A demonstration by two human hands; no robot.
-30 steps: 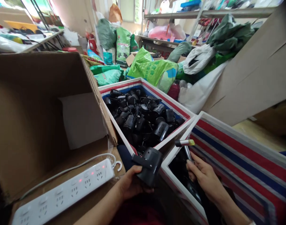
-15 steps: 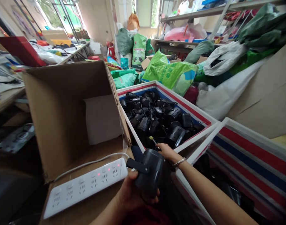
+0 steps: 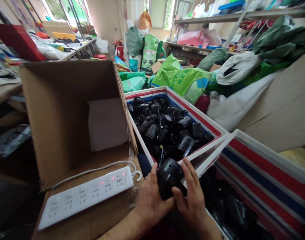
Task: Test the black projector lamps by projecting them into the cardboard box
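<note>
Low in the middle of the head view is a black cylindrical lamp-like unit [image 3: 169, 175], held between both my hands. My left hand [image 3: 152, 195] wraps its left and lower side, thumb and fingers against the casing. On the other side my right hand [image 3: 191, 191] has its thumb and fingertips on the casing. A thin dark stick with a yellowish tip [image 3: 161, 154] points up just beyond the unit's left edge; its lower end is hidden. Behind the hands, a striped bin [image 3: 207, 149] holds many similar black units [image 3: 152, 131] with tangled thin cords.
An open cardboard box [image 3: 32, 116] stands at left, and a white power strip [image 3: 87, 196] with lit red switches lies on its flap. A second striped bin [image 3: 269, 166] with black parts is at right. Green bags [image 3: 177, 75] are piled behind.
My right hand has come back from the bin's near edge to the unit. The unit has turned in my left hand, so its side bracket no longer shows.
</note>
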